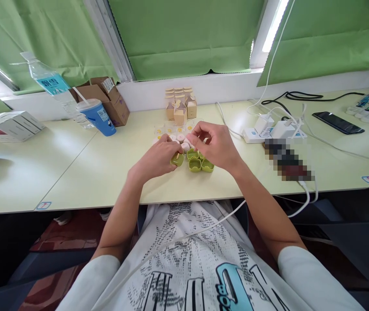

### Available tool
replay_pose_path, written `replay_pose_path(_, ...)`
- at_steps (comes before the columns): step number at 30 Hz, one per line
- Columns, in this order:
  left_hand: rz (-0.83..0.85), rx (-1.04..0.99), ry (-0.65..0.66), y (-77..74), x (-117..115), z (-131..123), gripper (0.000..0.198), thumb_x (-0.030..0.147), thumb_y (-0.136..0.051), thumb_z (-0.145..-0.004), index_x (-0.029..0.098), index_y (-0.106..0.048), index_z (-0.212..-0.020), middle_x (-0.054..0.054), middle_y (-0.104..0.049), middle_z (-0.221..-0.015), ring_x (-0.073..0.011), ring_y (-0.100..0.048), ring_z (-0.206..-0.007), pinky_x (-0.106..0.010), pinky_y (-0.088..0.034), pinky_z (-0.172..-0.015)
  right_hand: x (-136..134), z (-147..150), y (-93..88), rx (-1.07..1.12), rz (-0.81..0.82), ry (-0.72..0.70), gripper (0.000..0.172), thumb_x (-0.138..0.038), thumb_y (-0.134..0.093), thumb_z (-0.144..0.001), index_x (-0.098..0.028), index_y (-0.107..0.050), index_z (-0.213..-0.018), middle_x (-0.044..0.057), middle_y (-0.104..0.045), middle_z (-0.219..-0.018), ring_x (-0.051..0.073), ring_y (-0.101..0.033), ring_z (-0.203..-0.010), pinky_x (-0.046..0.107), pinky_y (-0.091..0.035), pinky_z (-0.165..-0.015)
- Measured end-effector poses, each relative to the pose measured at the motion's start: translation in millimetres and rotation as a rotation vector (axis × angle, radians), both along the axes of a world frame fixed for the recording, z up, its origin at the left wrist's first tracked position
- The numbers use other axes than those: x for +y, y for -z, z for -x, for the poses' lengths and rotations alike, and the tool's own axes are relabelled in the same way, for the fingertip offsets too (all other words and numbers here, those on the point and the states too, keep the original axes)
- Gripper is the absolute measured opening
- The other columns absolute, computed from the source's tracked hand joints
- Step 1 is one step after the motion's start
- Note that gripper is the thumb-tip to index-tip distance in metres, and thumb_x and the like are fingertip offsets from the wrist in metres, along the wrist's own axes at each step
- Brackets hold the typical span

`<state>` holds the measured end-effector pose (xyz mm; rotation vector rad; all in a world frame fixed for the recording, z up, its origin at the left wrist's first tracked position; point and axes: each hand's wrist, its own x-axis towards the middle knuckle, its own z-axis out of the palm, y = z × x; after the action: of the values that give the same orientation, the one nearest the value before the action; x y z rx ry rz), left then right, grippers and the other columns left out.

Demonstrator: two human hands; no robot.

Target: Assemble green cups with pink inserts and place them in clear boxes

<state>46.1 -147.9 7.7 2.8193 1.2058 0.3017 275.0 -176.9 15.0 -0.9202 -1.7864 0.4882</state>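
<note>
My left hand (pixel 160 157) is closed on a small green cup-shaped case (pixel 177 160) at the table's middle. My right hand (pixel 215 144) pinches a small pale round piece (pixel 186 147) just above that case. Next to the hands lie three more green cases (pixel 199 162) clustered together. Behind the fingers, several small white and pink round pieces (pixel 176 137) and clear packets with yellow dots (pixel 171 128) lie on the pale yellow table (pixel 106 172). Several small tan cardboard boxes (pixel 181 106) stand stacked further back.
A blue paper cup with straw (pixel 98 116), a water bottle (pixel 55 88) and an open brown carton (pixel 111 99) stand at the back left. White boxes (pixel 9 126) lie far left. A power strip with chargers (pixel 270 129), cables and a black phone (pixel 337 122) sit right.
</note>
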Motion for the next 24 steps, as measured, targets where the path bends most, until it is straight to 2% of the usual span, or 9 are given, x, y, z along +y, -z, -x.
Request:
replay_pose_path(2,0.002,0.074,-0.025,0.8,-3,-5,0.035,0.013,-0.067,-0.08,0.018,-0.076,-0.113,-0.013,-0.08,-0.104,-0.0435,-0.062,-0.127,-0.05,-0.055,-0.092,3,-15,-4.6,-0.123,0.04,0.076,0.026,-0.034,-0.069,-0.102,-0.024,-0.06,-0.08,0.002,-0.076,-0.082,0.017,-0.067,-0.074,0.032,-0.05,-0.073)
replay_pose_path(8,-0.004,0.23,-0.079,4.9,-6,-15,0.034,0.011,-0.077,-0.083,0.013,-0.075,-0.117,-0.017,-0.075,-0.118,-0.044,-0.057,-0.135,-0.051,-0.055,-0.099,17,-72,-14.4,-0.789,0.326,0.304,0.018,-0.02,-0.071,-0.102,-0.021,-0.076,-0.085,0.006,-0.083,-0.092,0.021,-0.072,-0.082,0.033,-0.046,-0.073)
replay_pose_path(11,-0.014,0.235,-0.099,9.4,-3,-15,0.034,0.013,-0.082,-0.081,0.015,-0.073,-0.114,-0.016,-0.073,-0.118,-0.044,-0.057,-0.133,-0.05,-0.055,-0.096,25,-91,-12.3,-0.989,0.466,0.422,0.009,-0.02,-0.08,-0.098,-0.021,-0.079,-0.089,0.008,-0.085,-0.103,0.024,-0.076,-0.089,0.035,-0.048,-0.071)
replay_pose_path(13,-0.012,0.213,-0.099,11.4,-1,-13,0.034,0.018,-0.087,-0.081,0.017,-0.073,-0.112,-0.015,-0.072,-0.116,-0.0436,-0.057,-0.133,-0.05,-0.056,-0.098,30,-98,-8.2,-1.09,0.615,0.446,0.013,-0.024,-0.091,-0.09,-0.02,-0.079,-0.093,0.009,-0.085,-0.1,0.026,-0.079,-0.087,0.035,-0.05,-0.069)
replay_pose_path(15,-0.016,0.196,-0.097,12.2,1,-12,0.035,0.022,-0.09,-0.081,0.017,-0.073,-0.113,-0.015,-0.071,-0.115,-0.0433,-0.057,-0.133,-0.051,-0.056,-0.1,34,-104,-3.2,-1.094,0.787,0.419,0.024,-0.024,-0.098,-0.083,-0.019,-0.079,-0.097,0.009,-0.084,-0.091,0.027,-0.081,-0.08,0.035,-0.054,-0.068)
replay_pose_path(17,-0.025,0.196,-0.101,12.0,1,-12,0.037,0.024,-0.091,-0.082,0.017,-0.074,-0.114,-0.016,-0.071,-0.116,-0.0437,-0.057,-0.134,-0.052,-0.056,-0.103,37,-107,1.4,-1.015,0.902,0.376,0.027,-0.018,-0.099,-0.081,-0.018,-0.078,-0.098,0.008,-0.083,-0.085,0.026,-0.082,-0.074,0.034,-0.057,-0.066)
replay_pose_path(20,-0.038,0.219,-0.123,11.5,1,-13,0.039,0.024,-0.09,-0.083,0.014,-0.074,-0.118,-0.017,-0.072,-0.121,-0.0451,-0.057,-0.136,-0.054,-0.057,-0.104,41,-110,5.9,-0.933,0.937,0.327,0.026,-0.011,-0.097,-0.078,-0.018,-0.077,-0.094,0.007,-0.082,-0.08,0.027,-0.083,-0.068,0.033,-0.06,-0.063)
replay_pose_path(24,-0.042,0.238,-0.134,11.9,0,-15,0.038,0.024,-0.088,-0.086,0.014,-0.073,-0.12,-0.017,-0.073,-0.12,-0.0449,-0.059,-0.134,-0.055,-0.057,-0.105,44,-111,7.7,-0.929,0.93,0.27,0.023,-0.004,-0.089,-0.08,-0.019,-0.074,-0.09,0.005,-0.081,-0.075,0.026,-0.083,-0.069,0.031,-0.061,-0.063)
